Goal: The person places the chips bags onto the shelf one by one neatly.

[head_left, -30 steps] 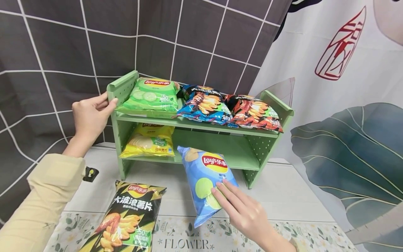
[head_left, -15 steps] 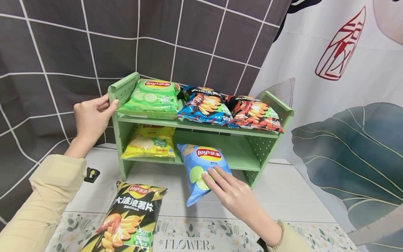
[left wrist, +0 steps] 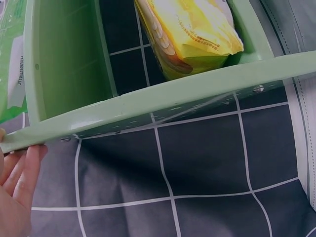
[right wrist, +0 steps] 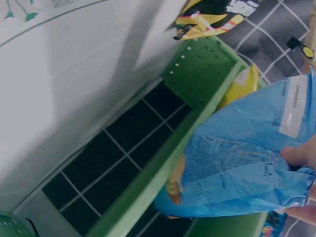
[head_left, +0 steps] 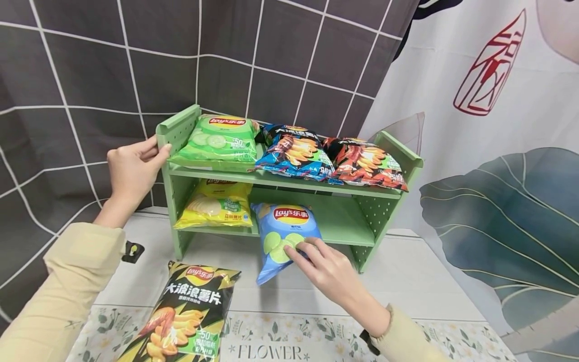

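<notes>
My right hand [head_left: 323,261] grips a blue Lay's chip bag [head_left: 289,229] by its right lower side, fingers on the front; in the right wrist view the thumb presses the back of the blue bag [right wrist: 237,158]. The bag is tilted, its top end over the front edge of the lower shelf. My left hand [head_left: 135,166] pinches the upper left side panel of the green two-tier rack [head_left: 289,182]. In the left wrist view, the left fingers [left wrist: 30,170] lie against that panel's outer face. A yellow chip bag [head_left: 214,205] lies on the lower shelf at left.
On the top shelf lie a green chip bag [head_left: 221,141], a dark blue one [head_left: 294,153] and a red-black one [head_left: 366,163]. A black-gold chip bag [head_left: 183,311] lies on the table in front. A dark grid curtain [head_left: 289,55] hangs behind the rack.
My right hand has carried the blue chip bag forward and left, up to the lower shelf's front, next to the yellow bag. The left hand has stayed at the rack's side.
</notes>
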### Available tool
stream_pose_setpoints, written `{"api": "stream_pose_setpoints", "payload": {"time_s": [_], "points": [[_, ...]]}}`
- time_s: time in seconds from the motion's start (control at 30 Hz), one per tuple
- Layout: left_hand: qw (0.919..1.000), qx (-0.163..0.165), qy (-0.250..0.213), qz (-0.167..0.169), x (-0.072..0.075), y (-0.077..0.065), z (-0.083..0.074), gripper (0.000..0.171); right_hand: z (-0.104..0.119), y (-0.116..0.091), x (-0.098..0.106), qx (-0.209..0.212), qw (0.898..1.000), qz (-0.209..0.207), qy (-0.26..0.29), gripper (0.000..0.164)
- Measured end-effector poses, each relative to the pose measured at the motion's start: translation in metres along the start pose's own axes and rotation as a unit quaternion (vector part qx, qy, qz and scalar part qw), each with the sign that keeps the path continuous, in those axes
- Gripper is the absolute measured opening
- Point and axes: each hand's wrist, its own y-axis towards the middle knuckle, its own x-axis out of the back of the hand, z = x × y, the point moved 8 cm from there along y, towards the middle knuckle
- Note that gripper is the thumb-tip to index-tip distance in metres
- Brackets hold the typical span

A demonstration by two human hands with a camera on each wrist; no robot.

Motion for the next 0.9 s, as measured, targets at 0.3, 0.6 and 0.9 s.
{"api": "stream_pose_setpoints", "payload": {"time_s": [0.3,0.6,0.9], "points": [[1.0000,-0.002,-0.002,-0.001,0.000,0.000,0.000,0.032,-0.003,-0.002,-0.007,-0.019,0.997,-0.080,-0.009,0.025],[1.0000,-0.001,0.001,-0.002,-0.001,0.000,0.003,0.031,-0.009,-0.007,-0.030,-0.030,0.999,-0.035,-0.018,0.032],[1.0000,-0.006,0.002,-0.001,0.000,0.000,0.001,0.032,-0.014,-0.010,-0.054,-0.036,0.999,0.035,0.018,0.036]]}}
